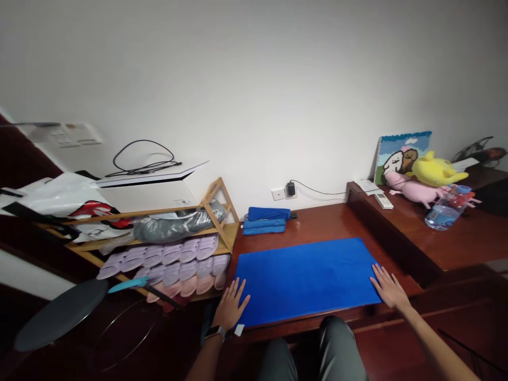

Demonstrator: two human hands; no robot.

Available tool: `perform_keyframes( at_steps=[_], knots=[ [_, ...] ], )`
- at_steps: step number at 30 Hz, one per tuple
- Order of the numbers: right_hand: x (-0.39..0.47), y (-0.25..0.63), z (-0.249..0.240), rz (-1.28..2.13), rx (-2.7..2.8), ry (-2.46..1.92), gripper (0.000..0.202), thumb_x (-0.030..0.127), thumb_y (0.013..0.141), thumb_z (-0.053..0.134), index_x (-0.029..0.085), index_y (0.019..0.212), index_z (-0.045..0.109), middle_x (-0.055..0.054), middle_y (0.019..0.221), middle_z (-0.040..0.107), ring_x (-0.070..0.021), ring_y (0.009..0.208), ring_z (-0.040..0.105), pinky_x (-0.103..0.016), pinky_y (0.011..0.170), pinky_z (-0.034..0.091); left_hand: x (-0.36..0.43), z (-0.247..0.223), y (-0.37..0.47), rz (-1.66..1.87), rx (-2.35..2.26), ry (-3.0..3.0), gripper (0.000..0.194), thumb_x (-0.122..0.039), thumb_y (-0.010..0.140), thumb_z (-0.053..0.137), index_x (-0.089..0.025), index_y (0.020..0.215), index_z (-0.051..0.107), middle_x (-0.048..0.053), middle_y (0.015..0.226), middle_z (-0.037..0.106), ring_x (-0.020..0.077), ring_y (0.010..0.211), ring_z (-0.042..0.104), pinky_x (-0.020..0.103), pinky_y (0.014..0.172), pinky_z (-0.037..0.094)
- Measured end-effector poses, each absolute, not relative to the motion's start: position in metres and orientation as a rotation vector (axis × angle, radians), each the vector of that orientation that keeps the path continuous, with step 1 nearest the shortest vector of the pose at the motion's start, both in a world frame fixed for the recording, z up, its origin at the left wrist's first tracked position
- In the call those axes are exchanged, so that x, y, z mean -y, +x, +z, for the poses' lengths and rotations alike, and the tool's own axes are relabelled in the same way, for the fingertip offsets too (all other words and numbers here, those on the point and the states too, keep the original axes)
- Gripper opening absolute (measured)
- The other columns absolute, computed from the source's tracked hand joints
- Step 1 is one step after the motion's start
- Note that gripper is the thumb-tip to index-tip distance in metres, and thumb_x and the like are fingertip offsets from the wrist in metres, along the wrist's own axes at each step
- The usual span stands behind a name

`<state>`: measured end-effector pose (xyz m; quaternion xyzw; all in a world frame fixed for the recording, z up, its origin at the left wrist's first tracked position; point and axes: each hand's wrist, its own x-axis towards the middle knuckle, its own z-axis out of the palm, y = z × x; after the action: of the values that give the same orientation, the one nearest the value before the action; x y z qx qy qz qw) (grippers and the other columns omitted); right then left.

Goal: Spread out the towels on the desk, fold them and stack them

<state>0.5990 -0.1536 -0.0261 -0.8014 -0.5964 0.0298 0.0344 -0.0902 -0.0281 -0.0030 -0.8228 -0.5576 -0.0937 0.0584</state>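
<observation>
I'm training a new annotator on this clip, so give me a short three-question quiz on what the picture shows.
1. True or false: both hands lie flat on the spread blue cloth.
2. Where is the stack of folded cloths? A) by the wall, beyond the spread cloth B) on the shoe rack C) beside the bottle
3. What fills the lower shelves of the rack?

Key
1. True: the left hand rests on the near left corner, the right hand on the right edge, fingers spread.
2. A.
3. Rows of pale slippers.
</observation>
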Motion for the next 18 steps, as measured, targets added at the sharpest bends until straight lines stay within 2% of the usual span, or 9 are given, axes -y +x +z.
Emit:
perform_keyframes(
  at_steps=[5,8,12,18],
  knots=[
    [0.142,0.592,-0.012,0.073,1.856,-2.362,0.072,0.054,0.101,0.023,0.019,0.161,0.042,-0.008,0.169,0.038,-0.0278,0.158,0.027,-0.053,0.129,0.02,0.031,-0.003,-0.094,-0.233,1.686,-2.483,0.066,-0.058,0.104,0.035,-0.027,0.163,0.036,0.01,0.168,0.04,0.0301,0.154,0.039,0.053,0.123,0.035],
    [0.129,0.572,-0.006,0.048,1.905,-2.216,0.072,0.056,0.103,0.02,0.02,0.161,0.041,-0.006,0.169,0.036,-0.0271,0.159,0.027,-0.052,0.129,0.021,0.034,-0.003,-0.098,-0.22,1.697,-2.486,0.065,-0.055,0.105,0.034,-0.027,0.164,0.034,0.01,0.169,0.038,0.0293,0.155,0.037,0.053,0.123,0.034],
    [0.125,0.566,-0.016,0.108,1.924,-2.212,0.076,0.057,0.101,0.021,0.017,0.163,0.038,-0.008,0.169,0.036,-0.0271,0.158,0.029,-0.049,0.129,0.024,0.041,-0.002,-0.103,-0.196,1.726,-2.47,0.064,-0.055,0.106,0.036,-0.028,0.164,0.032,0.008,0.17,0.035,0.0279,0.156,0.035,0.053,0.124,0.033],
    [0.123,0.577,-0.028,0.019,1.769,-2.331,0.082,0.056,0.096,0.021,0.01,0.159,0.044,-0.014,0.164,0.043,-0.0322,0.156,0.031,-0.052,0.128,0.026,0.04,0.003,-0.101,-0.309,1.708,-2.45,0.062,-0.052,0.107,0.036,-0.028,0.165,0.03,0.007,0.169,0.038,0.0259,0.156,0.035,0.052,0.125,0.033]
  ],
)
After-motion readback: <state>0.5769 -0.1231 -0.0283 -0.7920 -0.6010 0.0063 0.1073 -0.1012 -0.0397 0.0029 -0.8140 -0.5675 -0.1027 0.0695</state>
